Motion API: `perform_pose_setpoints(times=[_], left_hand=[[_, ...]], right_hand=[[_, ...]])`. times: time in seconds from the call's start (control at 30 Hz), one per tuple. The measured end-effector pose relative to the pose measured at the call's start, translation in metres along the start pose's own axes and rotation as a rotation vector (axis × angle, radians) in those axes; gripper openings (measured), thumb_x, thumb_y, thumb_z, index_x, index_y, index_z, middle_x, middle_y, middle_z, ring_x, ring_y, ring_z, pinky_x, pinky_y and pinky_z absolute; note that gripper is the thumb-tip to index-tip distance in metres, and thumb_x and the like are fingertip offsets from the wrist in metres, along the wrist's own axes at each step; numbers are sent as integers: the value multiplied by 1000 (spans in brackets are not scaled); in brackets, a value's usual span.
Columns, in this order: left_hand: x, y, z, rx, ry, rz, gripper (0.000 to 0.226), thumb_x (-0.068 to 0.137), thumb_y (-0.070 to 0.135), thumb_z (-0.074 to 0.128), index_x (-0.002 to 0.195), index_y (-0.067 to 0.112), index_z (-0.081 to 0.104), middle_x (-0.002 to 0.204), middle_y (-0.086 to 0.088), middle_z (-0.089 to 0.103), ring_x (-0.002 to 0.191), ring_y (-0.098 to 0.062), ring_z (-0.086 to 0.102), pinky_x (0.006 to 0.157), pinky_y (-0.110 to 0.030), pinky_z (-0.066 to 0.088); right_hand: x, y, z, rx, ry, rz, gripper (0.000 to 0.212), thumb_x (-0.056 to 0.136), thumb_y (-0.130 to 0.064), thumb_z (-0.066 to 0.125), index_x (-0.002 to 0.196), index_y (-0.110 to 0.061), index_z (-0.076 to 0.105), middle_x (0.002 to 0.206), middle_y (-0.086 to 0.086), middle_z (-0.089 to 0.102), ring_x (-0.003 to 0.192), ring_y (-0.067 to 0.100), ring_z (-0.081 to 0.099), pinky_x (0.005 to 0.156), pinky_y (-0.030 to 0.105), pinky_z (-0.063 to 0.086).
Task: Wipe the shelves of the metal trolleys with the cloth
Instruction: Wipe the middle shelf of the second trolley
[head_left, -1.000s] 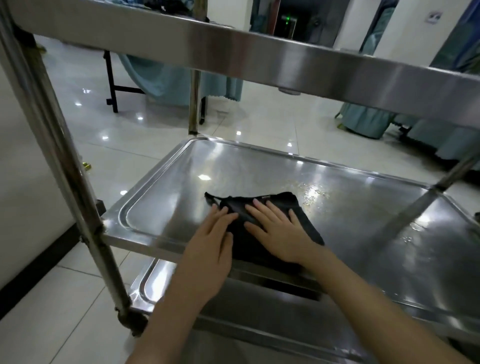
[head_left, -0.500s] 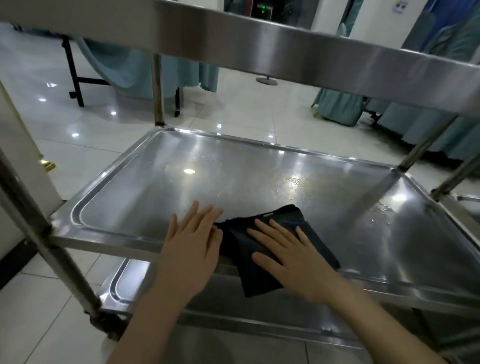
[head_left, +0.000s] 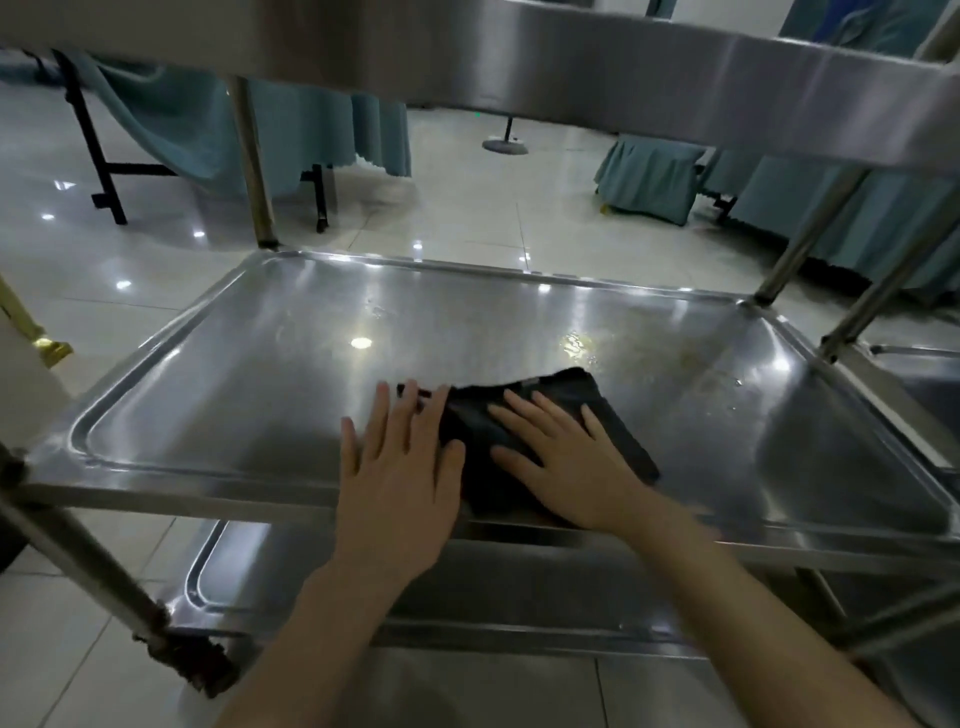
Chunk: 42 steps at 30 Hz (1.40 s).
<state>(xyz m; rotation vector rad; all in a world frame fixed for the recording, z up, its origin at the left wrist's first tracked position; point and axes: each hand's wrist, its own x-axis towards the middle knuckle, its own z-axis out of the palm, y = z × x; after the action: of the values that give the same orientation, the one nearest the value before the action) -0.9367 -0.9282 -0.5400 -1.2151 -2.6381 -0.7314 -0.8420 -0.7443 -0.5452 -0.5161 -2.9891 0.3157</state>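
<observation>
A dark folded cloth lies on the middle shelf of a steel trolley, near the shelf's front edge. My right hand presses flat on the cloth with fingers spread and straight. My left hand lies flat beside it, fingertips touching the cloth's left edge and palm over the shelf's front rim. Wet spots glisten on the shelf behind the cloth.
The top shelf rim crosses overhead. A lower shelf shows beneath. Trolley posts stand at the left front, back left and right. A second trolley shelf adjoins at right. Teal-draped tables stand on the tiled floor.
Both hands and the cloth slid from the shelf's left part toward the middle, first back to the front edge, then a little forward onto the shelf again.
</observation>
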Motion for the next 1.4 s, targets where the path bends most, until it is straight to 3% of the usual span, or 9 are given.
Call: perform_pose_setpoints(times=[0.13, 0.33, 0.47, 0.67, 0.8, 0.93, 1.1, 1.3, 1.4], left_hand=[[20, 26, 10, 131, -91, 123, 69, 88, 52, -10, 153, 33, 6, 163, 3, 7, 149, -20, -13, 119, -52, -6], [26, 22, 20, 252, -193, 259, 60, 93, 52, -5, 152, 40, 3, 163, 5, 1, 148, -19, -14, 119, -54, 0], [31, 23, 19, 212, -274, 234, 58, 94, 52, -2, 151, 41, 3, 163, 8, 0, 149, -18, -11, 118, -55, 3], [36, 40, 10, 291, -269, 177, 65, 93, 52, 1, 146, 33, 34, 157, 2, 28, 146, -19, 20, 120, -46, 5], [42, 79, 24, 164, -249, 145, 60, 92, 56, 13, 133, 28, 47, 135, -5, 50, 130, -23, 40, 115, -41, 17], [35, 88, 50, 144, -303, 229, 68, 92, 58, 9, 153, 26, 10, 161, 0, 12, 148, -20, 11, 120, -41, 8], [39, 84, 53, 208, -245, 286, 63, 91, 59, 10, 147, 33, 20, 157, 1, 22, 143, -21, 23, 117, -38, 17], [45, 98, 49, 262, -250, 247, 62, 89, 62, 15, 137, 30, 38, 139, -2, 41, 126, -24, 41, 105, -38, 33], [44, 129, 59, 276, -255, 177, 64, 91, 65, 13, 133, 24, 39, 130, -8, 43, 118, -27, 43, 100, -40, 36]], right_hand=[[-70, 25, -10, 3, 5, 87, 53, 80, -85, -6, 131, -75, -8, 142, -50, -20, 136, -16, -23, 111, 30, -18], [37, 66, -36, 8, -67, 350, 64, 96, -67, 16, 154, -40, 11, 162, -17, -1, 149, 9, -5, 118, 52, -7], [80, 71, -43, 39, -112, 416, 66, 98, -64, 17, 156, -33, 9, 164, -9, -2, 150, 17, -6, 118, 56, -8], [-63, 60, -21, -12, 3, 96, 57, 90, -76, 2, 145, -61, 0, 153, -36, -12, 143, -7, -16, 117, 41, -12], [-113, 80, -25, -48, 18, 195, 52, 82, -82, -8, 133, -71, -13, 141, -48, -23, 134, -16, -27, 114, 36, -12], [-42, 120, -43, -9, -36, 330, 63, 91, -73, 10, 150, -50, 4, 156, -30, -9, 146, 1, -11, 116, 49, -9], [42, 149, -58, 66, -85, 511, 65, 98, -64, 17, 155, -35, 9, 164, -10, -3, 150, 17, -6, 114, 57, -10], [-74, 136, -35, -8, 29, 239, 61, 87, -77, 1, 146, -58, 2, 152, -36, -14, 145, -4, -12, 114, 45, -11], [-145, 129, -30, -21, 89, 261, 51, 82, -83, -8, 132, -73, -11, 141, -50, -20, 135, -17, -25, 113, 37, -12]])
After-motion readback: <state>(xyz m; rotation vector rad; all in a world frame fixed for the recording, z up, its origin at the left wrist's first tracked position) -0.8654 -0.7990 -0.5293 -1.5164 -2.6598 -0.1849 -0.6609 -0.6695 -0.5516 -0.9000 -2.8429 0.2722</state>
